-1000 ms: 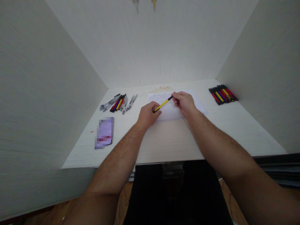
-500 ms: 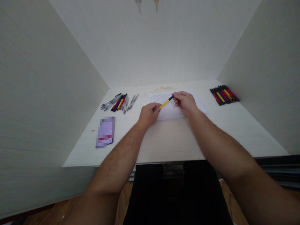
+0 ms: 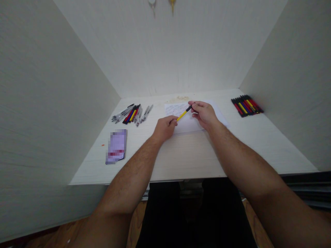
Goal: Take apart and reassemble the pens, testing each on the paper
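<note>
A yellow pen [image 3: 182, 115] with a black end slants up to the right between my hands, above a white sheet of paper [image 3: 186, 126] with handwriting near its top left. My left hand [image 3: 166, 128] pinches the pen's lower yellow end. At the upper black end, my right hand [image 3: 204, 113] grips it between thumb and fingertips, the other fingers curled loosely. Whether the tip is out cannot be seen, as fingers cover both ends.
At the left lie clear pens [image 3: 123, 113] and coloured pens [image 3: 131, 114] in a loose group. A blurred purple phone-like object [image 3: 117, 146] lies nearer me. A row of coloured pens with black ends [image 3: 247, 105] sits by the right wall. Two hooks [image 3: 172, 4] hang on the back wall.
My right fingers have shifted slightly on the black end and loosened a little. My left hand keeps its pinch on the pen almost in place.
</note>
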`<state>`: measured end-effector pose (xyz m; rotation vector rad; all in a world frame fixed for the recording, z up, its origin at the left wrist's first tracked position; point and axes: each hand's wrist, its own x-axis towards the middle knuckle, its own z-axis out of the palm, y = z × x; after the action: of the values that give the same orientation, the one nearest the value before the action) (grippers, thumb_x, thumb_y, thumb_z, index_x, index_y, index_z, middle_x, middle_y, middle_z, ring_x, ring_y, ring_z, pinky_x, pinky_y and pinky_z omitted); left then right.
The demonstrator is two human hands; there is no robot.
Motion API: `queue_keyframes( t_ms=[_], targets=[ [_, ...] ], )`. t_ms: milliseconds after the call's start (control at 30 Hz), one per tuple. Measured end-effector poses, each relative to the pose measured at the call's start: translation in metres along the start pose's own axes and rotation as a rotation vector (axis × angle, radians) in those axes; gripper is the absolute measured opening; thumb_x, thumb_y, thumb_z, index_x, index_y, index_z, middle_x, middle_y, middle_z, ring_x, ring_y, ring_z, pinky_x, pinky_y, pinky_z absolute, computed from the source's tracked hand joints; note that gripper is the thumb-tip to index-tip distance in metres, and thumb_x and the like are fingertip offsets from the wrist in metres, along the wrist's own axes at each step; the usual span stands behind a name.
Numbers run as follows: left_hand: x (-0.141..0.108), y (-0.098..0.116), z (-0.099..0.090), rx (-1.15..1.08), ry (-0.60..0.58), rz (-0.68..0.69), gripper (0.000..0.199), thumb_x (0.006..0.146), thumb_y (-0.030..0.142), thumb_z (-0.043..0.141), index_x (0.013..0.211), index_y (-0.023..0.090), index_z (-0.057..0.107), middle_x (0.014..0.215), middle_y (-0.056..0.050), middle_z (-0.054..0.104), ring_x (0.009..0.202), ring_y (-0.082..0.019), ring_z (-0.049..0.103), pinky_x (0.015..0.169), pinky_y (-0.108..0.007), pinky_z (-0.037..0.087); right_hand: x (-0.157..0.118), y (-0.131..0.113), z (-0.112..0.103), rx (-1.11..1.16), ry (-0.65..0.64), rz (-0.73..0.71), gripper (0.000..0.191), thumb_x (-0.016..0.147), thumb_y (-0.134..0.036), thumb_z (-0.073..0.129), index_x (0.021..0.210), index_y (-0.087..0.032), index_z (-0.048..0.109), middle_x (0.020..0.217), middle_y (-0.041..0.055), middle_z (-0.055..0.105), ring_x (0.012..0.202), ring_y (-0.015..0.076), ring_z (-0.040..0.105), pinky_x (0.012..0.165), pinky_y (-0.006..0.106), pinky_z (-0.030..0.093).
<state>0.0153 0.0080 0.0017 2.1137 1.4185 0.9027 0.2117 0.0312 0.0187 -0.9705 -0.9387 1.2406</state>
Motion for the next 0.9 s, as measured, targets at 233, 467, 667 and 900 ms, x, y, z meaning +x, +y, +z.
queue_keyframes(
  t_ms=[233, 467, 667, 900],
  targets=[
    [-0.0011, 0.0039, 0.0009, -0.05, 0.036, -0.008, 0.019, 0.083, 0.024, 0.055, 0.09, 0.019, 0.072, 0.078, -0.001, 0.07, 0.068, -0.013, 0.058, 0.067, -0.026, 0.045, -0.0008, -0.0015, 0.0009, 0.021, -0.01, 0.018, 0.013, 0.075, -0.017, 0.067, 0.087, -0.019, 0.072, 0.089, 0.0026, 0.07, 0.062, 0.0058, 0.054, 0.047, 0.016, 0.04],
    [-0.0007, 0.0044, 0.001, -0.079, 0.12, -0.026, 0.014, 0.08, 0.025, 0.061, 0.089, 0.019, 0.07, 0.071, 0.001, 0.066, 0.063, -0.012, 0.054, 0.062, -0.026, 0.043, -0.0008, 0.0005, 0.0035, 0.026, 0.061, 0.082, 0.02, 0.071, -0.029, 0.078, 0.074, -0.018, 0.061, 0.069, -0.0021, 0.06, 0.056, 0.0068, 0.054, 0.043, 0.017, 0.04],
    [0.0004, 0.0023, 0.0021, -0.088, 0.159, -0.002, 0.015, 0.076, 0.023, 0.066, 0.09, 0.019, 0.07, 0.077, 0.0, 0.066, 0.068, -0.012, 0.057, 0.066, -0.026, 0.046, 0.0004, 0.0034, 0.0032, -0.024, 0.07, 0.067, 0.027, 0.071, -0.03, 0.079, 0.068, -0.017, 0.056, 0.061, -0.0021, 0.057, 0.054, 0.0073, 0.053, 0.043, 0.017, 0.039],
    [0.0008, 0.0016, 0.0028, -0.059, 0.171, 0.025, 0.016, 0.073, 0.021, 0.07, 0.089, 0.019, 0.069, 0.078, 0.0, 0.065, 0.07, -0.012, 0.056, 0.067, -0.026, 0.047, 0.0001, 0.0019, 0.0017, 0.007, 0.052, 0.026, 0.015, 0.069, -0.022, 0.076, 0.073, -0.017, 0.063, 0.067, -0.0022, 0.06, 0.057, 0.0067, 0.054, 0.046, 0.017, 0.039]
  ],
)
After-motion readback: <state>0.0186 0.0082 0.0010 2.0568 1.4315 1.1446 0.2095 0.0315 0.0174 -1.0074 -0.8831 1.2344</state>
